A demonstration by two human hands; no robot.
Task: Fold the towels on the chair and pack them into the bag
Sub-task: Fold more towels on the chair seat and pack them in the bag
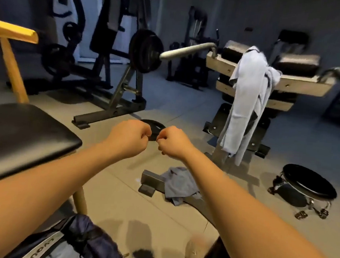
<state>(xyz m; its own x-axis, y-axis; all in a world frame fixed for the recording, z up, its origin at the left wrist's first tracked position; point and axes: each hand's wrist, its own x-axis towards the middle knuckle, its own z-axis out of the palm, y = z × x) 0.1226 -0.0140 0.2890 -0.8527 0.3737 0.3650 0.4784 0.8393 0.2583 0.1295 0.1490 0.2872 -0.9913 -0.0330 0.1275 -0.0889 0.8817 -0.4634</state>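
I see a dim gym: grey wall, grey tiled floor. A plate-loaded rack stands mid-room. Right of it is a cream-framed padded machine, in front of it a loose plate, and far right a wheeled stool.

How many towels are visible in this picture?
2 clearly: one light blue towel hangs over the padded gym machine on the right; one grey towel lies crumpled on the floor. Pale cloth inside the bag may be another.
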